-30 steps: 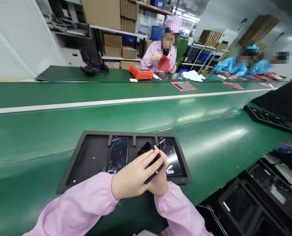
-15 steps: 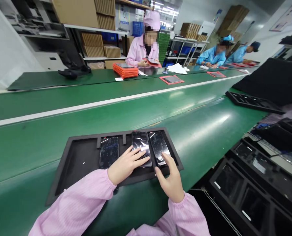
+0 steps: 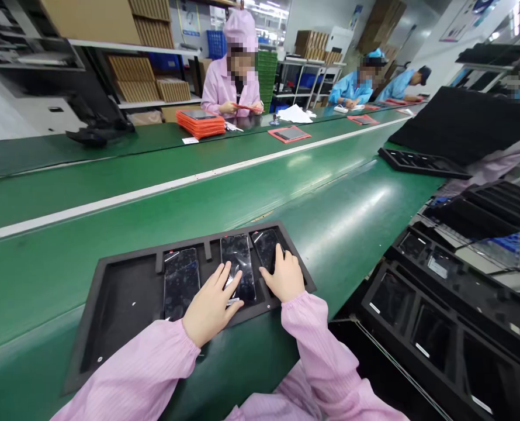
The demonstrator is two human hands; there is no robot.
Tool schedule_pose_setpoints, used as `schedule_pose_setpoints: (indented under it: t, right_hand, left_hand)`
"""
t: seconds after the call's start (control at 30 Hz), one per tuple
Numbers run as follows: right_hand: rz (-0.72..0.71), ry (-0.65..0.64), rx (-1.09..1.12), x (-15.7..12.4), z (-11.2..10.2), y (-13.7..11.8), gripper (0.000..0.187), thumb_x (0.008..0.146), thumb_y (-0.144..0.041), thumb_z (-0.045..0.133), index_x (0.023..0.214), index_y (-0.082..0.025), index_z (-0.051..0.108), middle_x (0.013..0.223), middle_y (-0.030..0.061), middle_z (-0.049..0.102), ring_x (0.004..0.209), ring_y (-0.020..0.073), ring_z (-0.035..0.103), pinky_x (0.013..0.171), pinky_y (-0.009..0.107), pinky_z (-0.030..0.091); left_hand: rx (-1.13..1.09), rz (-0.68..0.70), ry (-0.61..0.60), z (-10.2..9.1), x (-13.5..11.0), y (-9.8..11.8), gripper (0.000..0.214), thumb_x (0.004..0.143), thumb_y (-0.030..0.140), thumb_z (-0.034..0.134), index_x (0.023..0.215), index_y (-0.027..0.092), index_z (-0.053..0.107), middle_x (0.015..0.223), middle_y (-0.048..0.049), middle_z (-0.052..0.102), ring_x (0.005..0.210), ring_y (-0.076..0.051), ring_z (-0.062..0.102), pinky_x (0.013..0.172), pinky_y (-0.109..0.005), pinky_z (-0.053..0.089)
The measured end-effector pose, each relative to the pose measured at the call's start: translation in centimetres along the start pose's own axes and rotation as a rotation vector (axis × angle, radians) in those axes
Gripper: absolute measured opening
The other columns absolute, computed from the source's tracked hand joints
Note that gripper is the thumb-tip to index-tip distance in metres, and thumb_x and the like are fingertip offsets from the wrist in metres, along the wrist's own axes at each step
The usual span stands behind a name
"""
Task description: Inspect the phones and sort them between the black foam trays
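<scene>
I read the two hands as apart from each other, both inside the outline of the black foam tray (image 3: 126,286), which lies flat on the green tabletop (image 3: 343,234). The left hand (image 3: 214,304) has its fingers spread, fingertips over the lower part of the middle panel (image 3: 237,251); I judge this posture suits flat contact rather than a pinch. The right hand (image 3: 286,273) arches over the right panel (image 3: 264,242), thumb toward its left side and fingers toward its right; I cannot tell whether it grips or merely touches. This straddle would presumably align the panel by its edges. The left panel (image 3: 180,278) rests beside a foam divider (image 3: 159,263), near the left hand. All three panels lie glossy face up, lengthwise across the tray, presumably so that the foam separates and cushions them.
</scene>
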State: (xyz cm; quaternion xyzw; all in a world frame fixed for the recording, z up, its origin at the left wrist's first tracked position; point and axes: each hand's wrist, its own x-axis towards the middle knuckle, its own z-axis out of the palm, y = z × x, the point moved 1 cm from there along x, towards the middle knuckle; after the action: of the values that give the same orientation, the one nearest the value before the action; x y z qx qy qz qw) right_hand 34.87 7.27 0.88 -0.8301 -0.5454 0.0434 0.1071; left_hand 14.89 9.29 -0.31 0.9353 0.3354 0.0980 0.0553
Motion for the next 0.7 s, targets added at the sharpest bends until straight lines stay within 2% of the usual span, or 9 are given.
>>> schedule_pose_setpoints:
  t: [0.1,0.17,0.27,0.33,0.43,0.5,0.6,0.67,0.7]
  right_hand:
    - [0.081,-0.057,0.0,1.5,-1.5,-0.3,0.084,0.075,-0.036,0.071,0.146,-0.007,0.036,0.117,0.0219,0.059,0.11,0.0359,0.056,0.089,0.045,0.047]
    - [0.125,-0.124,0.159,2.5,-2.9,0.3,0.09,0.068,-0.035,0.075,0.145,-0.01,0.036,0.117,0.0206,0.059,0.11,0.0357,0.056,0.092,0.047,0.046]
    - [0.211,-0.336,0.671,3.0,-4.7,1.1,0.089,0.069,-0.04,0.072,0.144,-0.014,0.033,0.111,0.0147,0.062,0.098,0.0293,0.062,0.086,0.046,0.051]
    - [0.236,-0.517,1.085,2.3,-5.6,0.6,0.074,0.077,-0.048,0.061,0.14,-0.017,0.038,0.102,0.0097,0.066,0.084,0.0231,0.066,0.076,0.041,0.056]
    - [0.216,-0.811,1.714,-0.3,-6.5,-1.7,0.055,0.085,-0.058,0.044,0.119,-0.017,0.055,0.09,0.0077,0.069,0.077,0.0207,0.068,0.07,0.037,0.058]
    - [0.248,-0.933,1.999,-2.4,-7.0,-3.7,0.053,0.088,-0.061,0.041,0.107,-0.017,0.062,0.087,0.0072,0.07,0.078,0.0207,0.069,0.072,0.036,0.058]
    - [0.43,-0.995,2.15,-4.6,-7.6,-5.8,0.047,0.092,-0.059,0.042,0.107,-0.02,0.065,0.09,0.003,0.071,0.08,0.0154,0.069,0.074,0.027,0.056]
    - [0.492,-0.959,2.175,-5.3,-7.7,-6.3,0.043,0.094,-0.059,0.044,0.105,-0.023,0.066,0.093,-0.0004,0.071,0.084,0.0113,0.068,0.077,0.022,0.055]
    - [0.457,-0.93,2.162,-5.3,-7.7,-6.3,0.041,0.093,-0.059,0.046,0.102,-0.025,0.067,0.093,-0.0014,0.071,0.086,0.0107,0.068,0.078,0.021,0.054]
  left_hand:
    - [0.039,-0.051,-0.003,0.2,-0.7,0.8,0.057,0.093,0.038,0.053,0.144,0.014,0.044,0.148,-0.0215,0.045,0.133,-0.036,0.048,0.105,-0.049,0.048]
    - [0.052,-0.08,-0.004,0.0,-0.8,1.0,0.054,0.094,0.039,0.052,0.141,0.013,0.049,0.145,-0.0228,0.047,0.13,-0.037,0.051,0.104,-0.052,0.048]
    - [-0.02,-0.062,-0.002,-1.1,-0.5,1.1,0.059,0.09,0.041,0.057,0.14,0.009,0.049,0.141,-0.0264,0.05,0.128,-0.039,0.052,0.104,-0.054,0.047]
    - [-0.124,0.002,0.071,-2.6,-0.2,1.2,0.08,0.084,0.044,0.065,0.148,0.007,0.033,0.147,-0.0288,0.042,0.135,-0.04,0.044,0.106,-0.055,0.045]
    - [-0.217,0.208,0.318,-5.3,0.4,1.8,0.11,0.077,0.051,0.072,0.155,0.014,0.004,0.159,-0.0275,0.014,0.147,-0.041,0.02,0.112,-0.061,0.034]
    - [-0.236,0.371,0.483,-7.1,0.9,2.3,0.109,0.079,0.054,0.071,0.155,0.022,0.0,0.161,-0.0228,0.009,0.148,-0.039,0.014,0.114,-0.064,0.025]
    - [-0.321,0.556,0.572,-9.3,1.9,2.8,0.09,0.087,0.048,0.064,0.155,0.025,0.01,0.155,-0.0192,0.033,0.146,-0.033,0.026,0.118,-0.061,0.02]
    - [-0.428,0.648,0.517,-10.4,2.5,3.0,0.071,0.092,0.033,0.057,0.152,0.019,0.022,0.143,-0.0174,0.052,0.14,-0.027,0.04,0.119,-0.052,0.027]
    - [-0.485,0.672,0.483,-10.8,2.6,3.0,0.063,0.093,0.025,0.053,0.15,0.017,0.027,0.138,-0.0166,0.057,0.137,-0.025,0.045,0.117,-0.047,0.033]
